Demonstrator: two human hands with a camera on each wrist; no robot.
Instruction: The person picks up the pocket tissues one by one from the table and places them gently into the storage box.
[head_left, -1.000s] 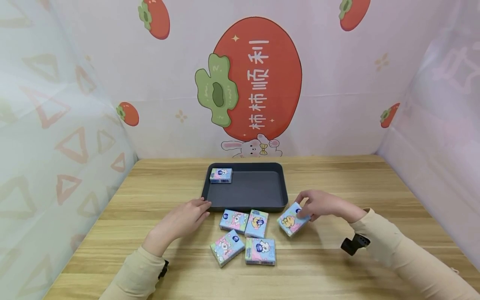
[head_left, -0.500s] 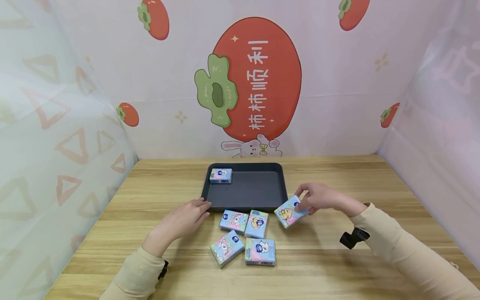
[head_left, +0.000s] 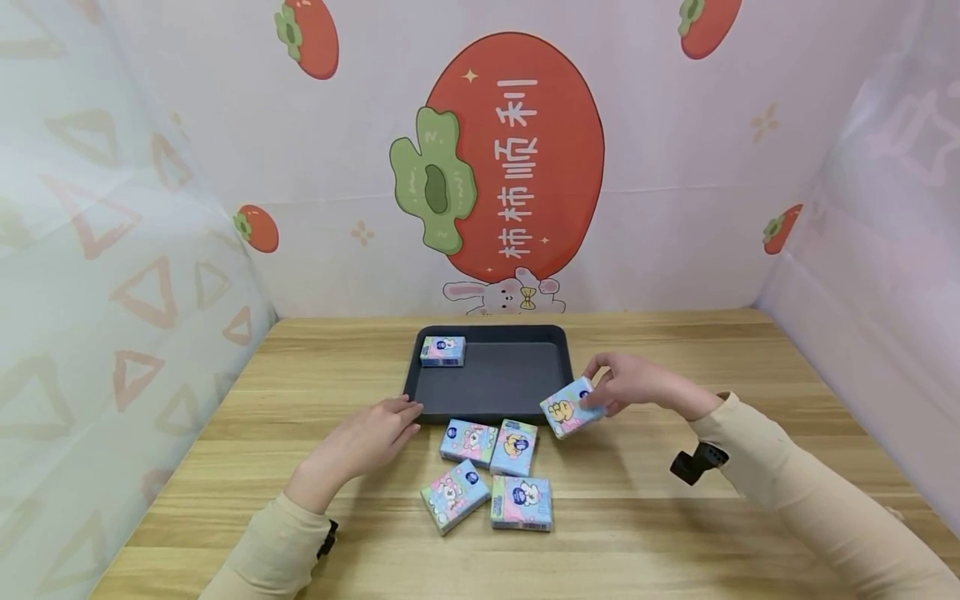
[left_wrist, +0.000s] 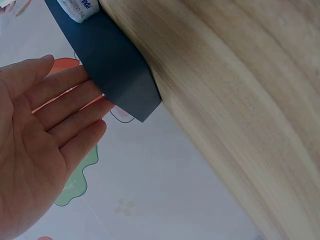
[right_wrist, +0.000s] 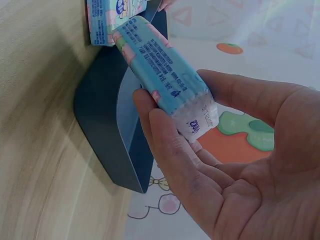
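Note:
In the head view my right hand (head_left: 637,385) pinches a tissue pack (head_left: 572,408) between thumb and fingers, tilted and raised by the right front corner of a dark tray (head_left: 491,416). The right wrist view shows the white end of this blue tissue pack (right_wrist: 165,75) facing my palm. My left hand (head_left: 371,437) has its fingers extended, touching the tray's left front corner. The left wrist view shows those straight fingers (left_wrist: 75,105) against the tray wall (left_wrist: 122,85). Inside the tray, one tissue pack (head_left: 442,352) lies in the back left corner.
Several tissue packs lie on the wooden table (head_left: 660,533) in front of the tray: one pack (head_left: 468,441) at the left, another pack (head_left: 513,447) beside it, a slanted pack (head_left: 455,497) and a pack (head_left: 521,503) nearer. A printed cloth backdrop (head_left: 675,167) stands behind.
My right hand has lifted the tissue pack and moved it left and away from me, toward the tray's right front corner. The left hand stays at the tray's corner.

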